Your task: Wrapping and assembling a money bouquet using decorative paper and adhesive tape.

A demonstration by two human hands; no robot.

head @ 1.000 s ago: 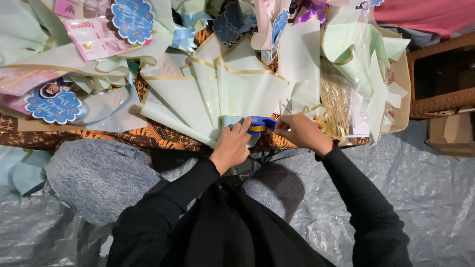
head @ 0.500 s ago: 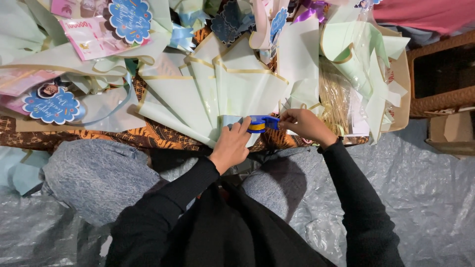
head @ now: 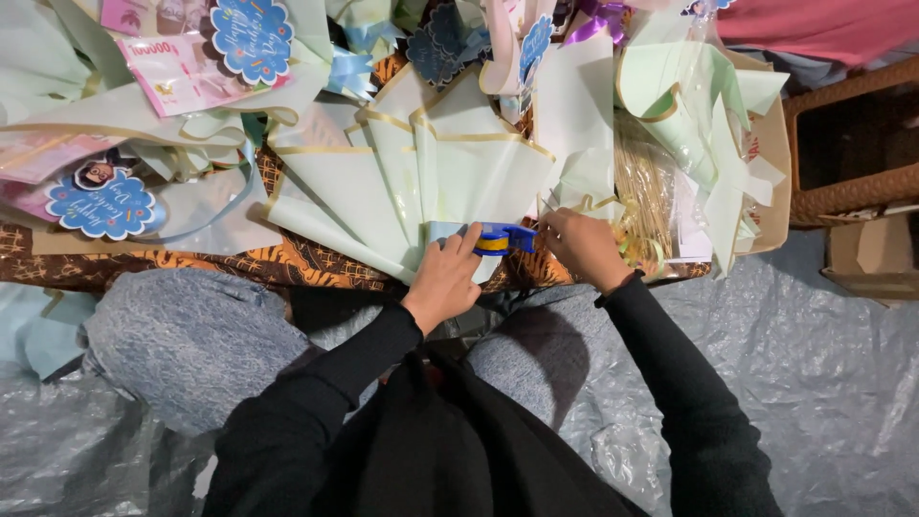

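Note:
My left hand (head: 448, 278) rests on the gathered lower end of a fan of pale green wrapping sheets with gold edges (head: 431, 168), its fingers touching a small blue tape dispenser with a yellow roll (head: 500, 239). My right hand (head: 582, 247) is closed at the dispenser's right end, pinching something thin there that is too small to make out. Both sleeves are black. The sheets lie over a brown patterned cloth (head: 306, 263) in front of my grey-clad knees.
Blue scalloped paper tags (head: 103, 203) (head: 251, 36), pink printed paper (head: 177, 81), ribbons and more green sheets (head: 704, 115) crowd the low surface. Straw-coloured filler (head: 643, 191) lies at the right. A wicker piece (head: 852, 144) stands far right. Clear plastic sheeting (head: 814, 383) covers the floor.
My right hand has shifted slightly right, away from the dispenser, while my left hand stays on the gathered sheets and dispenser.

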